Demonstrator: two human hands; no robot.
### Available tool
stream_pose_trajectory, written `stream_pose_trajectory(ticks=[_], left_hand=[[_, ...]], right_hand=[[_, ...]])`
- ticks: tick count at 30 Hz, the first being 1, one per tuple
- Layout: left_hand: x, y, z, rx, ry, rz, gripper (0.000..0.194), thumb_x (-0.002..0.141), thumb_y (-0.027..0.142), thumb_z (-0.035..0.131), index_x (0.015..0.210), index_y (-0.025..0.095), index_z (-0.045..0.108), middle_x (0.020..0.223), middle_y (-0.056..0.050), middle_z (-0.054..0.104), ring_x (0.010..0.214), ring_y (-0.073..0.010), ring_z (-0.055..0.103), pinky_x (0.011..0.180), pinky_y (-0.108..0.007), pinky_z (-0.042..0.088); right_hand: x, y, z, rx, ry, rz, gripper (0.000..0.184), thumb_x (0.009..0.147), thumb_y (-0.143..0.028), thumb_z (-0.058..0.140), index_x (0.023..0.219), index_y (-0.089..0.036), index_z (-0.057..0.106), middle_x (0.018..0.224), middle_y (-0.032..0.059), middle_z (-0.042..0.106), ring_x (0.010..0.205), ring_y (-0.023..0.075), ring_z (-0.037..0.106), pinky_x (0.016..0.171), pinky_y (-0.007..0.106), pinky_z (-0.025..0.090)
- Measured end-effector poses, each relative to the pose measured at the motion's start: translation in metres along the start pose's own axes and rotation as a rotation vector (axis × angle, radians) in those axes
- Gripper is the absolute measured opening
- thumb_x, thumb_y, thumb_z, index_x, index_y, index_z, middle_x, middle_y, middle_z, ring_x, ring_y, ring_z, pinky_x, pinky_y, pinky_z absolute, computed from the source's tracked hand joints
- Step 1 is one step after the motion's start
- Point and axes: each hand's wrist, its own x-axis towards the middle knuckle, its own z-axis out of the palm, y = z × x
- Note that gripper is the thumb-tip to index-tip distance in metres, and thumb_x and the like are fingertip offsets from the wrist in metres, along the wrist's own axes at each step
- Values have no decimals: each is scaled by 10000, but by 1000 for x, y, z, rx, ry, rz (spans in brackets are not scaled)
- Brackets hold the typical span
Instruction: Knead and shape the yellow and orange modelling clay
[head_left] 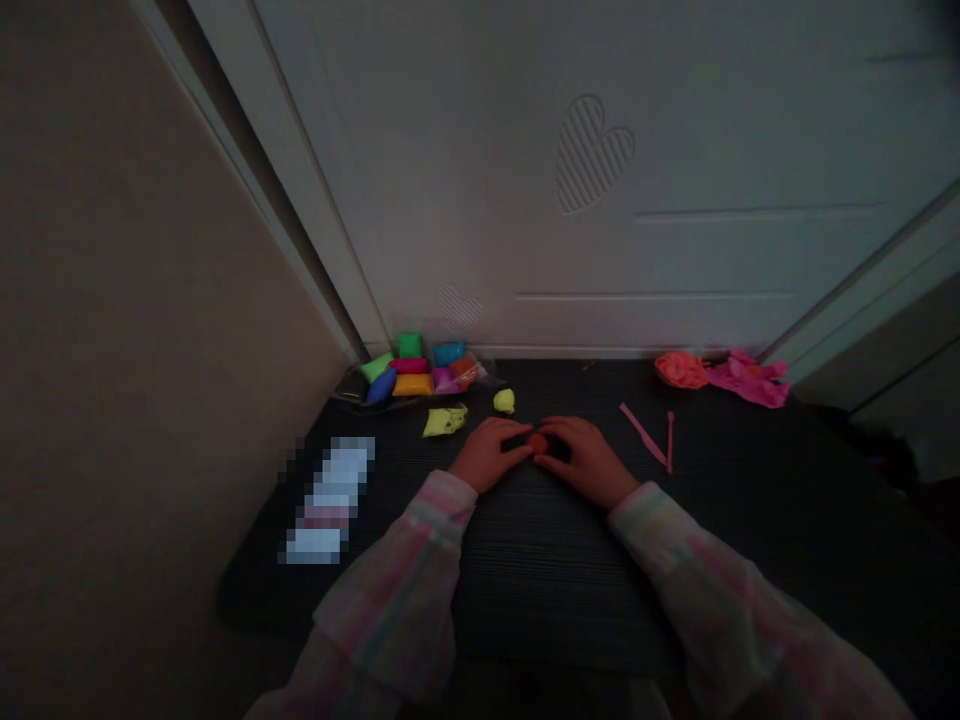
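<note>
A small red-orange lump of modelling clay [538, 443] is held between the fingertips at the middle of the dark table. My left hand [487, 456] grips it from the left, thumb and fingers curved towards it. From the other side my right hand [591, 462] pinches the same lump. Just beyond my hands lies a yellow lump of clay [504, 401]. To the left of it rests a crumpled yellow packet [445, 421]. Two pink clay tools [645, 436] lie right of my right hand, one a flat strip and one a thin stick.
Several coloured clay packets [411, 384] sit in clear plastic at the back left. An orange clay piece [681, 370] and a pink clay piece [748, 380] lie at the back right. A blurred-out bright screen [330, 500] is on the left. A white door [465, 200] stands behind the table [555, 590].
</note>
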Motion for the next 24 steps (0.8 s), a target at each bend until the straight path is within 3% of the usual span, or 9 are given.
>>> stream_pose_trajectory(ticks=[9,13,16,21,24], left_hand=[[0,-1,1,117,-19,22,212,576,255,562,785,229,589,784,-24,575,807,-182,450,761,-305,311],[-1,-1,2,62,10,2,249,585,303,555,816,212,576,835,-38,562,836,-180,454,791,-305,306],[1,-3,6,-185,120,-76,304,664,374,454,896,198,542,945,-51,538,904,-164,453,825,-289,300],[12,3,23,-794,327,-195,480,751,465,164,1035,189,434,1111,-53,455,1060,-120,369,892,-258,260],[18,12,36,-926,323,-232,507,754,471,112,1099,202,369,1182,-37,390,1102,-94,314,925,-232,206]], right_hand=[[1,0,0,23,-11,26,280,633,-359,514,858,-192,532,976,66,524,922,212,465,784,410,352],[0,1,-4,89,-40,37,312,634,-359,514,898,-192,528,988,68,519,946,205,451,822,408,333],[0,1,-3,313,8,110,392,654,-382,488,1007,-214,460,1044,59,492,991,180,431,863,379,318],[13,-7,14,891,352,451,433,787,-418,123,1158,-235,249,1195,61,362,1110,117,312,908,354,283],[24,-17,25,1027,316,526,521,775,-434,8,1198,-185,182,1269,69,238,1155,118,205,946,368,207]])
